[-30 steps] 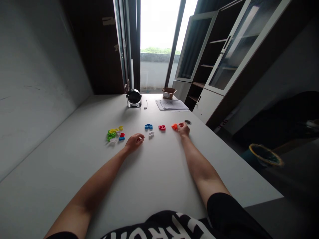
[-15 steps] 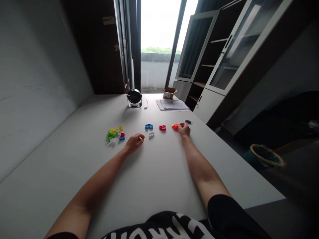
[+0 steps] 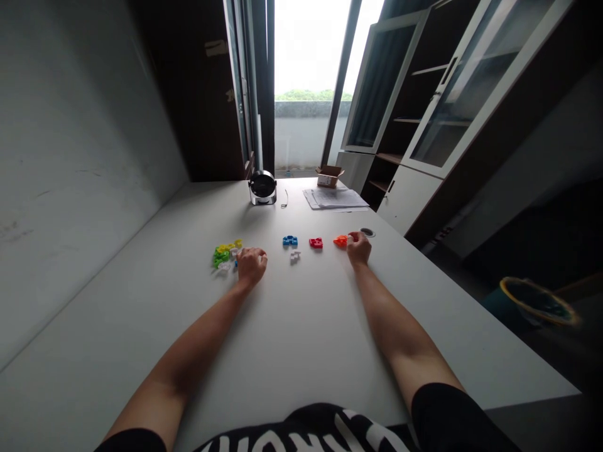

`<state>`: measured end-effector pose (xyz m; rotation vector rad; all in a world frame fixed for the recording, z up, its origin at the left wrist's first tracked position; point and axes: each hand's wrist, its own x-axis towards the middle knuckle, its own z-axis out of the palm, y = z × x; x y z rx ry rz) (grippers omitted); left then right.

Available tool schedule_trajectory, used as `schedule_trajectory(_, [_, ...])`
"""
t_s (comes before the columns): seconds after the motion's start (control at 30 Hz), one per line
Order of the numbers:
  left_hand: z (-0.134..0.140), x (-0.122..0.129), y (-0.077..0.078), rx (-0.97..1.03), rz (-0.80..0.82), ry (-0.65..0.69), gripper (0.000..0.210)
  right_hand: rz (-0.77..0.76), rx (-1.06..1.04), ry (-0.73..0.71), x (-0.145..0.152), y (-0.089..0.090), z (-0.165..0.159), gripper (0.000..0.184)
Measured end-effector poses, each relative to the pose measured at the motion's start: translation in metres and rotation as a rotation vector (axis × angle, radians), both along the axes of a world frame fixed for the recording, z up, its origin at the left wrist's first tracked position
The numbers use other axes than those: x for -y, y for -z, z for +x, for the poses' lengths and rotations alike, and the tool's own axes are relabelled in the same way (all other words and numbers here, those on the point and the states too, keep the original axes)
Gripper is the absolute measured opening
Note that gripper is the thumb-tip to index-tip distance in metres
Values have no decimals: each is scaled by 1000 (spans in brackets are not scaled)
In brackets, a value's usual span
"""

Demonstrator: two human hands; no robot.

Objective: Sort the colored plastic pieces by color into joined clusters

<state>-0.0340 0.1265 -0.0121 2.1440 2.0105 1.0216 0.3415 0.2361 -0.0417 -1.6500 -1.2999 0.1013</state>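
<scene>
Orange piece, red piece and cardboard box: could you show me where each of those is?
Orange piece [image 3: 340,241]: head view, on its exposed body, left of the fingers.
Red piece [image 3: 316,243]: head view, on the middle of its body.
Cardboard box [image 3: 326,181]: head view, on its front wall.

A white table [image 3: 301,339] carries colourful pieces [image 3: 315,243] and papers [image 3: 339,198]

An orange block [image 3: 340,241] lies at the right end of a loose row on the desk [image 3: 301,345], then a red block [image 3: 316,243] and a blue block [image 3: 290,241], with a small white piece [image 3: 295,257] just nearer than the blue. Well left, yellow pieces [image 3: 229,245] and green pieces [image 3: 220,257] bunch together.
</scene>
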Motion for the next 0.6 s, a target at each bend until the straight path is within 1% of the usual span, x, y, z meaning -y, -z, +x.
schedule_trajectory(0.07, [-5,-3,2,8,-18,-65,16,34,23,-30,6,-5,-8,30])
schedule_trajectory(0.1, [-7,-5,4,14,-33,-64,16,48,28,-52,9,-8,-13,29])
schedule_trajectory(0.17, [-9,-7,6,23,-58,-14,16,63,26,-108,13,-12,-22,29])
schedule_trajectory(0.27, [-8,-8,8,19,-59,104,18,62,10,-197,20,-18,-38,27])
schedule_trajectory(0.37, [-6,-5,6,-9,-31,194,23,74,-34,-274,27,-24,-57,25])
schedule_trajectory(0.43, [-6,-4,4,-51,-12,223,29,79,-89,-306,33,-27,-72,24])
schedule_trajectory(0.5, [-9,-3,2,-92,0,192,31,67,-151,-342,38,-30,-88,24])
schedule_trajectory(0.6, [-14,-4,2,-123,-8,83,31,40,-180,-445,47,-31,-109,22])
